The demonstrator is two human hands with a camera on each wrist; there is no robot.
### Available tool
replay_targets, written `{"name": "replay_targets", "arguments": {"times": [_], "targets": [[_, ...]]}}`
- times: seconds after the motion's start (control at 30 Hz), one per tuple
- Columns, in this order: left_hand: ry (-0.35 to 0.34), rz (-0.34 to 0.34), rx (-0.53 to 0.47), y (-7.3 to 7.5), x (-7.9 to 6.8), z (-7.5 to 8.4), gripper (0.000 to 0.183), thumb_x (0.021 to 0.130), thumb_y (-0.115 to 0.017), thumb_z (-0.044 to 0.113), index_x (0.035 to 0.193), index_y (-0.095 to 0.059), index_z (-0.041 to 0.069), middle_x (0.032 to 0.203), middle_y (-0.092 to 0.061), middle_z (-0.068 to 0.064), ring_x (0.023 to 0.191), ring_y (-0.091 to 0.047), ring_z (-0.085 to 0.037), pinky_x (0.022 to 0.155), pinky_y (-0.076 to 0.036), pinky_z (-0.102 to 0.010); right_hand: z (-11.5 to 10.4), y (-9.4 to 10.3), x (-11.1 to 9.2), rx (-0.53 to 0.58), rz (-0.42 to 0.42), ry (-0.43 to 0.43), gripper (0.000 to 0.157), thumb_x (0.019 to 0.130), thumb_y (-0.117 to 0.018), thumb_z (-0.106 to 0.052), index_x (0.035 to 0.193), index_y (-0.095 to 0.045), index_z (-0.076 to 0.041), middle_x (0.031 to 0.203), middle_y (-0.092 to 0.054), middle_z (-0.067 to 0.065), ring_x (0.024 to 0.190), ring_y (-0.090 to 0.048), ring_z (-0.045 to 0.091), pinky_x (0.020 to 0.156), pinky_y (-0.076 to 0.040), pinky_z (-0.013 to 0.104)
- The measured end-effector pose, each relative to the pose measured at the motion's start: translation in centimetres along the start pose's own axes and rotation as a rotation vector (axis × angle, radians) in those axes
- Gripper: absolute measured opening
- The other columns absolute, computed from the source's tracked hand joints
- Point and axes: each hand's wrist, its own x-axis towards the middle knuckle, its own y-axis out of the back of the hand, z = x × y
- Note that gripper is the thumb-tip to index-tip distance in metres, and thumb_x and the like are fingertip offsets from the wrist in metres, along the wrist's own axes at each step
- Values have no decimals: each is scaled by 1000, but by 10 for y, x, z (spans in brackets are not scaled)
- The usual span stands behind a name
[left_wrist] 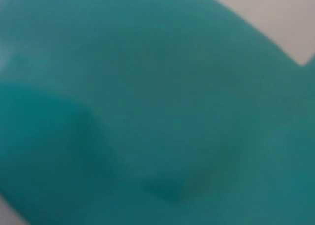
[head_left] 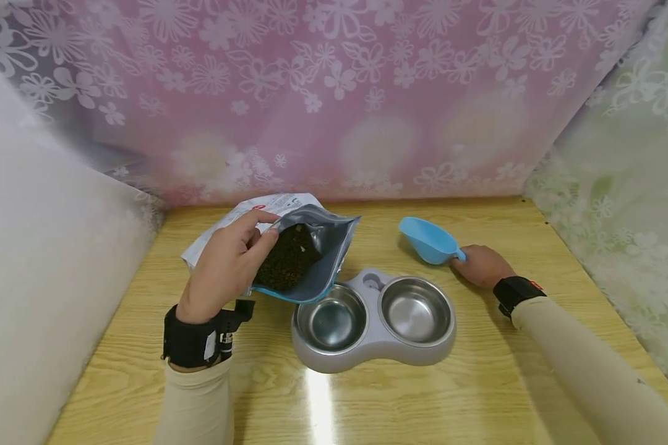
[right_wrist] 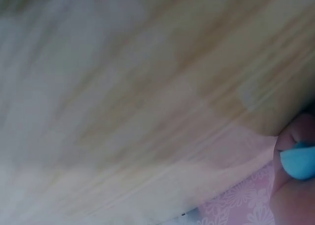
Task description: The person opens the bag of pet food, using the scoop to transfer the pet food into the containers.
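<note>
My left hand pinches the rim of an open foil-lined bag, thumb on the edge. Dark brown pellets, like dry pet food, lie inside; the bag's mouth tilts toward me and overlaps the left bowl's upper edge. Blurred teal bag surface fills most of the left wrist view. To the right, my right hand grips the handle of a light-blue scoop, held over the table with its bowl pointing left. The right wrist view catches part of that hand and the scoop's blue handle at its right edge.
A grey double pet bowl stands in the middle of the wooden table. It has two steel bowls, the left bowl and the right bowl. Flower-patterned curtains rise behind the table and to the right.
</note>
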Motion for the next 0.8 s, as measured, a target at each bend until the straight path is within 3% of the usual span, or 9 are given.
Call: {"name": "replay_targets", "arguments": {"times": [0.33, 0.53, 0.7, 0.8], "targets": [[9, -18, -33, -4, 0, 0, 35, 101, -47, 42, 127, -59, 21, 60, -40, -2, 48, -32, -17, 53, -31, -31, 3, -1, -1, 24, -11, -1, 31, 96, -47, -24, 67, -45, -15, 63, -36, -2, 59, -41, 17, 59, -31, 33], [-7, -42, -47, -4, -1, 2, 36, 101, -47, 41, 130, -58, 21, 61, -39, -3, 48, -31, -17, 53, -30, -31, 4, -3, -6, -24, 2, -34, 31, 96, -49, -24, 67, -45, -14, 63, -35, -1, 59, -41, 18, 59, -31, 33], [-14, -32, -46, 0, -3, 1, 35, 102, -48, 38, 132, -56, 21, 61, -37, -4, 48, -29, -18, 50, -27, -32, -2, -6, -5, -36, 20, 1, 30, 96, -50, -26, 69, -45, -13, 63, -35, -1, 59, -41, 18, 58, -30, 33], [-13, -51, -55, -1, -2, 3, 36, 102, -47, 40, 132, -56, 22, 61, -37, -5, 48, -29, -18, 51, -28, -32, -7, -3, -16, -46, 28, 4, 31, 95, -52, -27, 68, -44, -14, 62, -35, -2, 59, -41, 17, 58, -30, 32]]}}
